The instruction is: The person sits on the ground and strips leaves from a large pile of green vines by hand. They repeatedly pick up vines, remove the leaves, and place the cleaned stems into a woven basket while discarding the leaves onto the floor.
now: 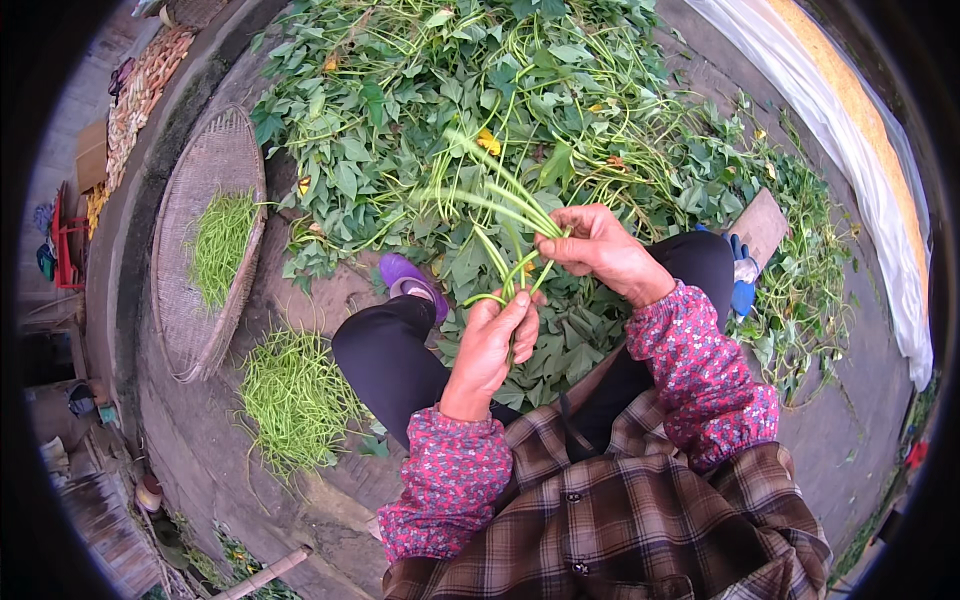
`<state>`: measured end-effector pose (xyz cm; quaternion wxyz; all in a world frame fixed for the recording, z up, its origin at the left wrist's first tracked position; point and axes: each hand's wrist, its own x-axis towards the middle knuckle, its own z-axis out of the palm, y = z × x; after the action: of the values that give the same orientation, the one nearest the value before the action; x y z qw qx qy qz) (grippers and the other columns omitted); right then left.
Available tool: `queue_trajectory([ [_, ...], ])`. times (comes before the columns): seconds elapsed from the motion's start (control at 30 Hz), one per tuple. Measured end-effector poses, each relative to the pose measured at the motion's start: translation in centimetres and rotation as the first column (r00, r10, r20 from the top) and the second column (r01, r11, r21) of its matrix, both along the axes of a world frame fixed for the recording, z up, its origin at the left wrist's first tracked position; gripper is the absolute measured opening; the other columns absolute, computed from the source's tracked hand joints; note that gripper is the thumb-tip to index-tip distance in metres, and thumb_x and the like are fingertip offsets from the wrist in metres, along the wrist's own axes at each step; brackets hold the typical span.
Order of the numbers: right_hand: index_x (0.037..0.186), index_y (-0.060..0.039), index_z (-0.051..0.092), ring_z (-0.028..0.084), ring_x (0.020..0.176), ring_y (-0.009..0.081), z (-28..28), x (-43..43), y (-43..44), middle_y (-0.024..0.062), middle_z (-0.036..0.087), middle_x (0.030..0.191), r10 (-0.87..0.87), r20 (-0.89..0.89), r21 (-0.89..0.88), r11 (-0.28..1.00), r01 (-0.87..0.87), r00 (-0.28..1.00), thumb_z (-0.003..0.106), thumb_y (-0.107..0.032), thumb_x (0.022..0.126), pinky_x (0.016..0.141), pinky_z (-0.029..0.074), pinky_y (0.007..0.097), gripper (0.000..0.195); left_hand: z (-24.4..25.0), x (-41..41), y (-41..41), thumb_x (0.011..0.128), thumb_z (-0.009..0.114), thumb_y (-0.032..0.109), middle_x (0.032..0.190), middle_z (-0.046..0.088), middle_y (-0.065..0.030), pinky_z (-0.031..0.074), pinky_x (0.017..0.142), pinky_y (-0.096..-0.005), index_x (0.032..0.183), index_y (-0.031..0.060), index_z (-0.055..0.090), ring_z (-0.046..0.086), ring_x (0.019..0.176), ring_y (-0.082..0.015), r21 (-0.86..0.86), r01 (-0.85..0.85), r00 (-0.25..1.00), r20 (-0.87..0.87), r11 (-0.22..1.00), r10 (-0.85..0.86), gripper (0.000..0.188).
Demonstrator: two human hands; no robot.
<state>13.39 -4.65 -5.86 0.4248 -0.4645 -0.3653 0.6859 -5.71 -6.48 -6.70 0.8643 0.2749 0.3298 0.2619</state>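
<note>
Green leaf stems (517, 206) are between my two hands, in front of my knees. My left hand (495, 337) grips several stems near their lower ends. Thumb and fingers of my right hand (596, 247) pinch the same bunch a little higher and to the right; the far stem ends are blurred. A large heap of leafy vines (450, 112) with some yellow leaves spreads before me, and loose leaves lie between my legs. To my left, a pile of cut green stems (300, 401) rests on the ground. More stems (223, 244) lie in a shallow woven basket (176, 225).
A purple shoe (416, 285) is at the heap's edge. Blue gloves (742, 281) lie by a flat board (761, 221) beside my right knee. White sheeting (832, 127) with yellow grain runs along the right. Corn cobs (142, 97) and a red chair (67, 240) are at far left.
</note>
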Motion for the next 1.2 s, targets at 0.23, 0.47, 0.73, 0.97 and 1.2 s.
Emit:
queue_trajectory([
  [0.23,0.092,-0.0033,0.056,0.036,0.052,0.0023,0.0,0.2,0.7,-0.0012,0.053,0.075,-0.326,-0.314,0.000,0.939,0.343,0.892,0.057,-0.010,0.085,0.042,0.024,0.0154,0.010,0.0,0.1,-0.3,0.094,0.042,0.019,0.056,0.036,0.0027,0.023,0.039,-0.0194,0.094,-0.0015,0.048,0.031,0.045,-0.0060,0.002,0.063,0.998,0.000,0.998,-0.063,0.022],
  [0.47,0.092,-0.0032,0.049,0.050,0.063,0.0096,0.3,4.8,0.9,0.0070,0.055,0.082,-0.416,-0.380,0.059,0.881,0.470,0.826,0.048,-0.018,0.091,0.047,0.039,0.0185,0.015,-1.2,-1.4,-0.6,0.092,0.043,0.017,0.063,0.040,-0.0014,0.027,0.044,-0.0224,0.102,-0.0036,0.046,0.037,0.054,-0.0100,-0.083,-0.005,0.981,0.193,0.997,0.021,0.023],
  [0.73,0.089,-0.0031,0.053,0.036,0.047,0.0026,-2.3,2.0,-0.9,0.0027,0.053,0.068,-0.177,-0.201,-0.098,0.982,0.160,0.963,0.056,-0.014,0.087,0.039,0.026,0.0148,0.011,-0.9,-1.1,-0.6,0.093,0.043,0.020,0.073,0.046,-0.0039,0.033,0.055,-0.0265,0.107,-0.0019,0.046,0.042,0.066,-0.0148,-0.166,-0.029,0.930,0.356,0.986,0.087,0.026],
  [0.97,0.093,-0.0009,0.054,0.050,0.051,0.0065,-2.0,-1.8,-2.0,0.0070,0.061,0.079,-0.125,-0.215,0.006,0.992,0.130,0.968,0.058,-0.014,0.086,0.043,0.036,0.0175,0.015,-2.8,-0.4,-0.5,0.094,0.042,0.024,0.107,0.056,-0.0139,0.048,0.077,-0.0376,0.101,0.0023,0.048,0.056,0.095,-0.0244,-0.194,-0.295,0.943,0.102,0.936,0.318,0.024],
  [1.2,0.089,-0.0008,0.061,0.038,0.048,0.0007,-1.5,-2.7,-2.9,-0.0012,0.058,0.070,-0.177,0.127,0.129,0.978,0.161,0.976,0.055,-0.013,0.088,0.042,0.025,0.0173,0.014,-1.7,-0.1,-0.9,0.095,0.041,0.023,0.059,0.030,0.0038,0.020,0.040,-0.0189,0.094,0.0029,0.048,0.026,0.048,-0.0047,-0.048,-0.205,0.977,-0.066,0.978,0.202,0.021],
])
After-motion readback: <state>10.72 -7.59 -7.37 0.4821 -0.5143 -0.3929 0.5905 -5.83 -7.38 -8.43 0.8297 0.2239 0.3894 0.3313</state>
